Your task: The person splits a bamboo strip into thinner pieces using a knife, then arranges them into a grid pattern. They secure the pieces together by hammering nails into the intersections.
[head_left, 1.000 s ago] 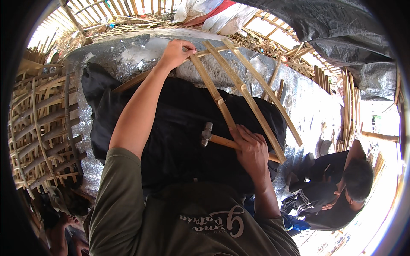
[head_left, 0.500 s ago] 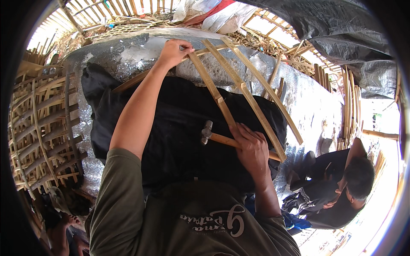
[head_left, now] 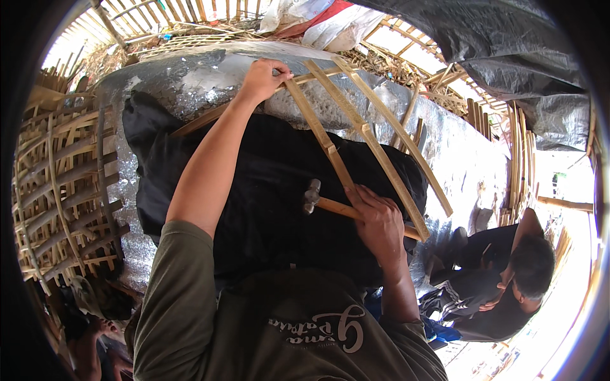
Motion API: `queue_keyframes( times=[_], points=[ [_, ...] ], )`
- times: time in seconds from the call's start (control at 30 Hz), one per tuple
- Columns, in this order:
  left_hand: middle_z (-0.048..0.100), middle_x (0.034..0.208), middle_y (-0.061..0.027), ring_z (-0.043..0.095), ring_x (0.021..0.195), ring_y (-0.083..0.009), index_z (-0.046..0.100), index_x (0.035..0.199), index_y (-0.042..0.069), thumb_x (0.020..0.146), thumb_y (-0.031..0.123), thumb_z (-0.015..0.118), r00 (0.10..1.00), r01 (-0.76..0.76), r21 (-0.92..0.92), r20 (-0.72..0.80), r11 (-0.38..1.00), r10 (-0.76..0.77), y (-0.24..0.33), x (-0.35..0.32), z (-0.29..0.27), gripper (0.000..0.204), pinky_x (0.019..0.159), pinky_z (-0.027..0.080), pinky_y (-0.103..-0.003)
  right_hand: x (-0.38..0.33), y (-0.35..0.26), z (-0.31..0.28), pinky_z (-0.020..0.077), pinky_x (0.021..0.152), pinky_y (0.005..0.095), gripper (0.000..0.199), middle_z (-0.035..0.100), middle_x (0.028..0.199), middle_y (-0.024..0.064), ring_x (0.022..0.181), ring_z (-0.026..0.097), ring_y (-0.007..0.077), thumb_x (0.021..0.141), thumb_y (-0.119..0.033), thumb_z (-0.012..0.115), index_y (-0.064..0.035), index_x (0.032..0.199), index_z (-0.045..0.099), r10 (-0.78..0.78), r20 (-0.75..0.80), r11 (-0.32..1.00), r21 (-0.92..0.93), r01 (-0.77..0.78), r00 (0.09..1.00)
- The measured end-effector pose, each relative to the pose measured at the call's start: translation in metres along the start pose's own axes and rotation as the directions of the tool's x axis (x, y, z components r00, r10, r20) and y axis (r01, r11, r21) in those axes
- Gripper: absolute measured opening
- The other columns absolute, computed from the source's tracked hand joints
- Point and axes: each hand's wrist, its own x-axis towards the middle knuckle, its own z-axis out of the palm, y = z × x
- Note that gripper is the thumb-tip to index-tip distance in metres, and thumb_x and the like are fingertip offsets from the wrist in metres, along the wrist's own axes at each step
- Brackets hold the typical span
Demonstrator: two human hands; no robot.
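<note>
With fingers pinched, my left hand (head_left: 264,81) holds the far end of a split bamboo slat (head_left: 309,117), where it meets a bamboo crosspiece (head_left: 194,120). My right hand (head_left: 383,228) is wrapped round the wooden handle of a hammer (head_left: 337,207), whose metal head points left. The thumb and fingers of that hand also touch the slat's near end. Two more slats, a middle one (head_left: 389,162) and a right one (head_left: 413,146), fan out from the same crosspiece. Black cloth (head_left: 260,171) lies below the slats and hammer. Whether a nail is between my left fingers is too small to tell.
A worn silvery slab (head_left: 190,76) extends beyond the cloth. Woven bamboo panels (head_left: 63,190) stand on the left. At the lower right sits a person (head_left: 502,273) in dark clothes; another person (head_left: 89,343) is partly visible lower left. Dark plastic sheeting (head_left: 508,51) hangs upper right.
The slats, the hammer and both hands sit very slightly farther right in the picture. Both grips stay the same.
</note>
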Motion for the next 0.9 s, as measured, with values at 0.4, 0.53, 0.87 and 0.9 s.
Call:
queue_keyframes(
  times=[0.4,0.53,0.87,0.9],
  points=[
    [0.076,0.108,-0.0095,0.071,0.087,-0.0244,0.076,0.098,0.003,0.086,0.021,0.08,0.999,-0.021,-0.008,-0.046,1.0,0.02,0.002,-0.005,0.005,0.022,0.082,0.056,-0.035,-0.003,0.002,0.003,0.0515,0.098,0.0406,0.064,0.063,0.137,0.0106,0.122,0.064,0.0268,0.073,-0.002,0.075,-0.0167,0.134,0.064,0.004,-0.02,1.0,0.026,-0.003,1.0],
    [0.075,0.092,-0.0148,0.069,0.083,-0.0331,0.077,0.092,0.006,0.084,0.018,0.08,0.981,-0.129,-0.041,-0.153,0.991,0.122,-0.011,-0.007,0.012,0.015,0.083,0.054,-0.041,-0.001,-0.002,-0.004,0.0535,0.095,0.0419,0.066,0.059,0.141,0.0118,0.118,0.065,0.0312,0.074,-0.004,0.078,-0.0178,0.136,0.063,0.037,-0.048,0.997,0.064,-0.034,0.998],
    [0.074,0.088,-0.0155,0.069,0.085,-0.0353,0.075,0.09,0.004,0.085,0.015,0.078,0.986,-0.087,-0.023,-0.142,0.996,0.083,0.011,-0.015,0.005,0.013,0.081,0.054,-0.042,0.02,-0.012,-0.026,0.0553,0.075,0.0406,0.036,0.073,0.098,0.0161,0.084,0.072,0.0341,0.085,-0.013,0.078,-0.0058,0.12,0.071,0.201,-0.215,0.927,0.357,-0.115,0.956],
    [0.074,0.087,-0.0156,0.069,0.084,-0.0352,0.075,0.09,0.003,0.084,0.015,0.078,0.982,-0.104,-0.021,-0.161,0.994,0.099,0.007,-0.015,0.008,0.013,0.08,0.054,-0.042,0.025,-0.015,-0.031,0.0545,0.067,0.0374,0.031,0.071,0.083,0.0192,0.072,0.071,0.035,0.088,-0.013,0.077,-0.0013,0.116,0.07,0.17,-0.288,0.928,0.369,-0.054,0.942]
  ],
)
